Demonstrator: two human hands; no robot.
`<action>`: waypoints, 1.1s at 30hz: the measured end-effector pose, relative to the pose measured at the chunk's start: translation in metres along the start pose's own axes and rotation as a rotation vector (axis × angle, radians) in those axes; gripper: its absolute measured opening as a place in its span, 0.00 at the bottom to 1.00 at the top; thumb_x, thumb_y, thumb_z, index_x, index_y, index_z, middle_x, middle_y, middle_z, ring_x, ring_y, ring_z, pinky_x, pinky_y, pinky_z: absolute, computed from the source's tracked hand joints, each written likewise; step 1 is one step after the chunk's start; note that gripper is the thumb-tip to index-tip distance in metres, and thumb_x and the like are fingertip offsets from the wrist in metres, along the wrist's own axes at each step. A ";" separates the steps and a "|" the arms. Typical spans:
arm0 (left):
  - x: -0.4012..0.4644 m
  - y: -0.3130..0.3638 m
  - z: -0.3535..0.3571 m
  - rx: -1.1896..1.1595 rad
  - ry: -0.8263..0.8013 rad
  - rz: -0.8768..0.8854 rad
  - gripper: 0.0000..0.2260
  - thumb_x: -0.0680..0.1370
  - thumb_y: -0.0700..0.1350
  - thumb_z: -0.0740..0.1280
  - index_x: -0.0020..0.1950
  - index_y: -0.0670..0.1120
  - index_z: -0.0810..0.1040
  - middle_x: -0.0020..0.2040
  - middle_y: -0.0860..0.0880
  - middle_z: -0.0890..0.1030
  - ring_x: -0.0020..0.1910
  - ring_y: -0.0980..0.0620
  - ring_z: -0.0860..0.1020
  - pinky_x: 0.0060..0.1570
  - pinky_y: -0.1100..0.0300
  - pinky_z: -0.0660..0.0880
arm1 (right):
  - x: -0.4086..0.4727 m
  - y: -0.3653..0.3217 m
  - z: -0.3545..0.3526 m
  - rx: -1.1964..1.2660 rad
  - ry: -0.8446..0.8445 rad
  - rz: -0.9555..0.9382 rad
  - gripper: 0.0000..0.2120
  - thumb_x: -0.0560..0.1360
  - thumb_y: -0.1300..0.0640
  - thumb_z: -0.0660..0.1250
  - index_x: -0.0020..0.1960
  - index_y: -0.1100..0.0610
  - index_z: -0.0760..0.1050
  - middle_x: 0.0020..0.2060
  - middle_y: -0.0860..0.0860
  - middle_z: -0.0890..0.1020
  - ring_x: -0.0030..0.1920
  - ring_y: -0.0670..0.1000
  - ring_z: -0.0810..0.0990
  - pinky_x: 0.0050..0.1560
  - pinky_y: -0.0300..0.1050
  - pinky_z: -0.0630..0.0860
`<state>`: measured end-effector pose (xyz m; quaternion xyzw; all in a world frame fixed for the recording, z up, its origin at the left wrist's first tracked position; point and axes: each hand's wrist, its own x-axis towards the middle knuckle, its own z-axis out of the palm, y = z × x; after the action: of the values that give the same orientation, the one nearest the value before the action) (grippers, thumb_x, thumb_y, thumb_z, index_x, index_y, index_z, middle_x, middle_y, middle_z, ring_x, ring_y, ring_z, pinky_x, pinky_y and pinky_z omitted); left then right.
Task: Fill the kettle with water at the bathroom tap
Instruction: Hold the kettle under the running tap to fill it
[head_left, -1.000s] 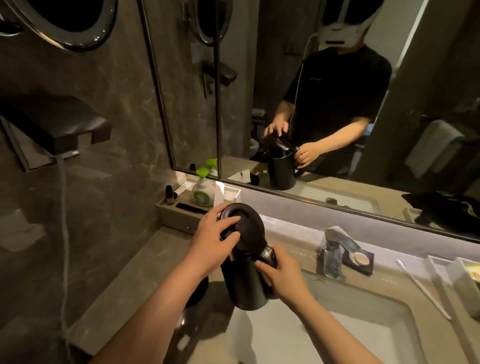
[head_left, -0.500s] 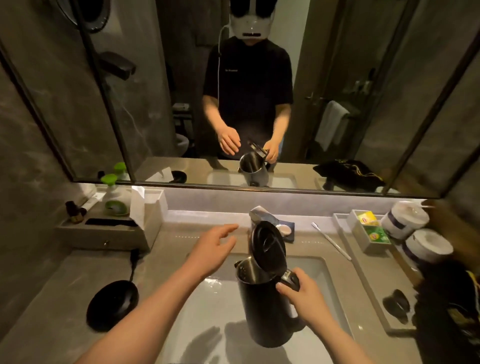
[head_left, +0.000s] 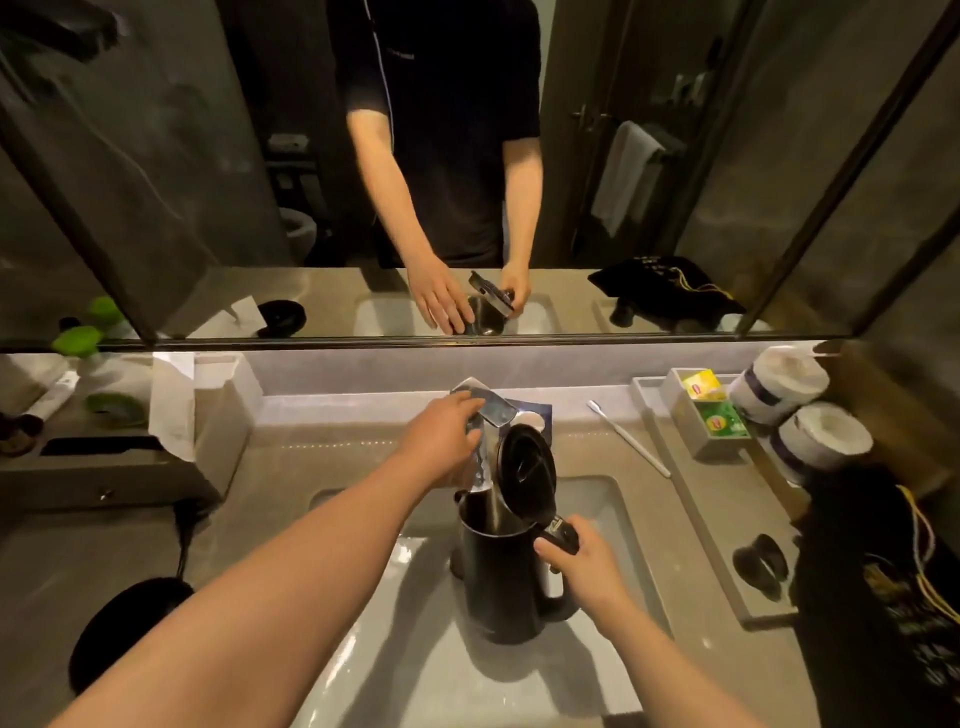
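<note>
The black kettle (head_left: 498, 582) stands upright over the white sink basin (head_left: 405, 665), its round lid (head_left: 525, 467) flipped up and open. My right hand (head_left: 582, 566) is shut on the kettle's handle, thumb on top. A chrome tap (head_left: 485, 415) rises behind the basin, its spout just above the kettle's open mouth. My left hand (head_left: 441, 441) rests on the tap's flat lever, fingers laid over it. A streak between spout and kettle mouth may be water; I cannot tell.
The kettle's black base (head_left: 124, 629) with its cord sits on the counter at left. A tissue box (head_left: 208, 410) and green soap bottles are back left. At right are a toothbrush (head_left: 628, 439), a tea-bag box (head_left: 711, 415), two paper rolls (head_left: 800, 410) and a black pouch (head_left: 883, 597).
The kettle's lid has been opened and the kettle moved right, under the tap. My left hand left the lid and reached forward onto the tap lever. The view has shifted down and right.
</note>
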<state>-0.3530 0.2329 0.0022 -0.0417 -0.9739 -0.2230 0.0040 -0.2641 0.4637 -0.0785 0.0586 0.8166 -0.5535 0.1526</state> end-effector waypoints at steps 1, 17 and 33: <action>0.006 -0.001 0.003 0.048 -0.014 0.034 0.22 0.76 0.48 0.65 0.70 0.50 0.71 0.72 0.49 0.70 0.65 0.45 0.70 0.60 0.50 0.70 | 0.004 0.002 0.002 0.016 -0.001 0.006 0.06 0.73 0.55 0.74 0.43 0.50 0.76 0.33 0.44 0.81 0.36 0.44 0.80 0.38 0.39 0.73; 0.036 0.001 0.023 0.236 0.137 0.202 0.12 0.76 0.54 0.65 0.55 0.50 0.79 0.57 0.51 0.78 0.56 0.49 0.73 0.42 0.57 0.70 | 0.031 0.006 0.008 0.100 -0.015 0.055 0.06 0.74 0.52 0.73 0.48 0.44 0.78 0.40 0.41 0.84 0.45 0.46 0.83 0.44 0.40 0.77; 0.041 -0.006 0.008 -0.039 0.088 -0.067 0.07 0.75 0.57 0.67 0.47 0.56 0.79 0.42 0.52 0.82 0.37 0.51 0.75 0.31 0.59 0.66 | 0.032 0.005 0.010 0.104 -0.020 0.032 0.06 0.75 0.54 0.73 0.48 0.48 0.76 0.44 0.47 0.81 0.45 0.49 0.80 0.41 0.39 0.76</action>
<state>-0.3943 0.2342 -0.0063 0.0006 -0.9691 -0.2436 0.0384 -0.2916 0.4536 -0.0965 0.0740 0.7842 -0.5932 0.1666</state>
